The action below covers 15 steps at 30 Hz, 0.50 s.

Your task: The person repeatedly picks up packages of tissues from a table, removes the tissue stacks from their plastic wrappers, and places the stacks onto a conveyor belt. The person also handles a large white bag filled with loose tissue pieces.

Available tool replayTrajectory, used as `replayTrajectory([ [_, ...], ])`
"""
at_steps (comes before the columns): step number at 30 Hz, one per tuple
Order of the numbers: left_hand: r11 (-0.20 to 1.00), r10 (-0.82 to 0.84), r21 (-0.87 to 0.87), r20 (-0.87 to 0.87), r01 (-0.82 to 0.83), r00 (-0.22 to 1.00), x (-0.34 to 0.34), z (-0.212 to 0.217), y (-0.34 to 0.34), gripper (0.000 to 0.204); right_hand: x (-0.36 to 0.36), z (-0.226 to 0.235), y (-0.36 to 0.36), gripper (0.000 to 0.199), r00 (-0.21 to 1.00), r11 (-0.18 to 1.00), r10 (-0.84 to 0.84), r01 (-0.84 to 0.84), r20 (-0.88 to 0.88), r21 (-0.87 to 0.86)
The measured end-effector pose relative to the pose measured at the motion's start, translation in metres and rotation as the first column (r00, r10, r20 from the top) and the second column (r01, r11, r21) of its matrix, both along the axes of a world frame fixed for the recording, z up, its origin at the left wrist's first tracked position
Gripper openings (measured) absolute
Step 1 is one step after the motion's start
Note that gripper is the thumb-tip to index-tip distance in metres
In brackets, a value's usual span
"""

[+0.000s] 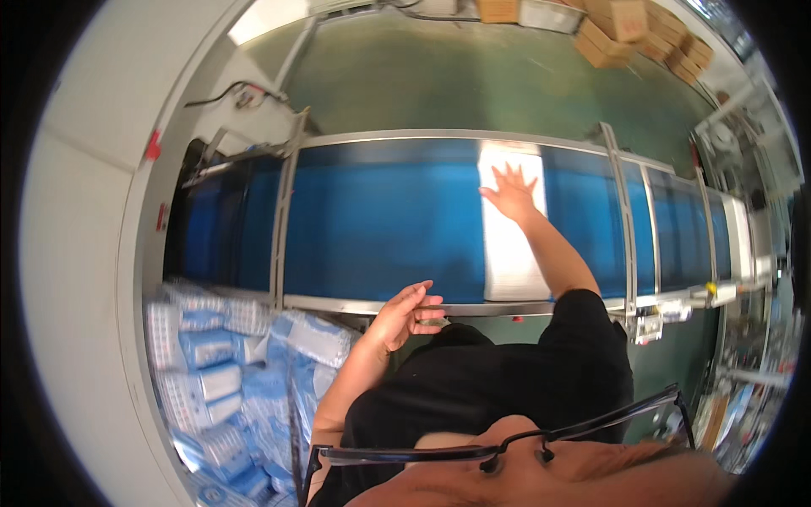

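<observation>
A long white slab, possibly a stack of flat sheets (514,266), lies crosswise over a blue conveyor belt (380,220). On its far half rests my right hand (512,194), palm down with the fingers spread. Whether it presses on the slab or just touches it, I cannot tell. My left hand (405,316) is at the belt's near metal rail (460,308), its fingers loosely bent and apart, with nothing seen in them.
Blue-and-white plastic packs (224,380) are heaped at the near left. Metal crossbars (285,220) span the belt on both sides. A white cabinet wall (76,220) stands at the left. Cardboard boxes (604,46) lie on the green floor at the far right.
</observation>
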<state>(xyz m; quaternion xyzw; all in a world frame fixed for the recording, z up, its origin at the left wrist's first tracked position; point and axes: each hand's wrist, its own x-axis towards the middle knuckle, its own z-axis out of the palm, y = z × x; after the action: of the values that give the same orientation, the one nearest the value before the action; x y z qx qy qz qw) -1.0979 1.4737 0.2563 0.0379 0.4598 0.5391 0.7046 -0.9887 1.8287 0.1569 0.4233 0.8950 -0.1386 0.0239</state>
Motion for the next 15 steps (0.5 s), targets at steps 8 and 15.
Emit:
replayTrajectory([
  [8, 0.967, 0.253, 0.105, -0.502, -0.232, 0.827, 0.028, 0.030, -0.164, 0.047, 0.003, 0.066, -0.159, 0.030, 0.526, 0.896, 0.340, -0.433, -0.779, 0.099],
  [15, 0.749, -0.245, 0.092, -0.881, -0.656, -0.404, 0.082, 0.001, -0.338, 0.073, -0.018, 0.073, -0.377, 0.010, 0.203, 0.284, 0.462, -0.956, -0.863, -0.073],
])
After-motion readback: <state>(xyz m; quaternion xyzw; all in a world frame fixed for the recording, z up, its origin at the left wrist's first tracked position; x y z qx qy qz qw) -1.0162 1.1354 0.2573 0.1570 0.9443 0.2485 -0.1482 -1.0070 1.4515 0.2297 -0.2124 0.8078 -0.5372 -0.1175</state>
